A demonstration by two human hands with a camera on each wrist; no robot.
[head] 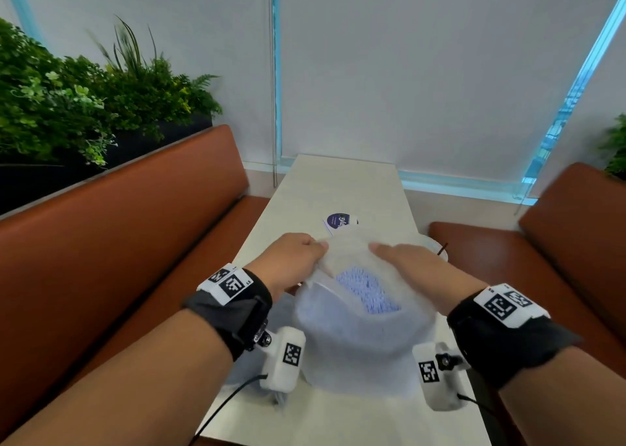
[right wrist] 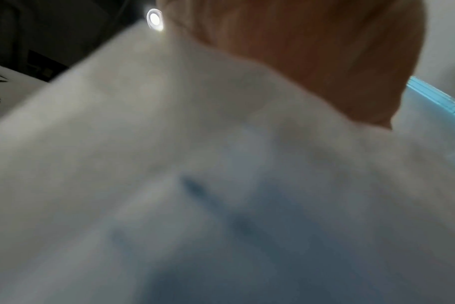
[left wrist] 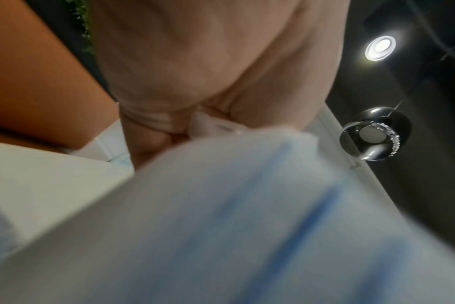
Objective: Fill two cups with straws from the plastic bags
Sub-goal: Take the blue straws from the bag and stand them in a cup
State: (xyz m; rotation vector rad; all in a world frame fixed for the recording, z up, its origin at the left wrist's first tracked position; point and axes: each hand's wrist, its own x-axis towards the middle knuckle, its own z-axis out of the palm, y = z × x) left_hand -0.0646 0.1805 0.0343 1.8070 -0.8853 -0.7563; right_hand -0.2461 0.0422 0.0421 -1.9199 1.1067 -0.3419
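A clear plastic bag (head: 355, 344) full of pale blue straws (head: 367, 289) stands upright on the white table (head: 338, 188) in front of me. My left hand (head: 298, 256) pinches the bag's top edge on its left side. My right hand (head: 403, 259) holds the top edge on its right side, and the mouth gapes between them with the straw ends showing. In the left wrist view the left hand (left wrist: 195, 98) grips a fold of the bag (left wrist: 221, 226). In the right wrist view the blurred bag (right wrist: 195, 185) fills the picture below my right hand (right wrist: 312, 61). No cup shows clearly.
Behind the bag lies a packet with a dark round label (head: 338, 221). A clear lid-like thing (head: 437, 249) with a dark stick peeks out at the right. Orange bench seats (head: 118, 242) flank the narrow table. Plants (head: 67, 100) stand behind the left bench.
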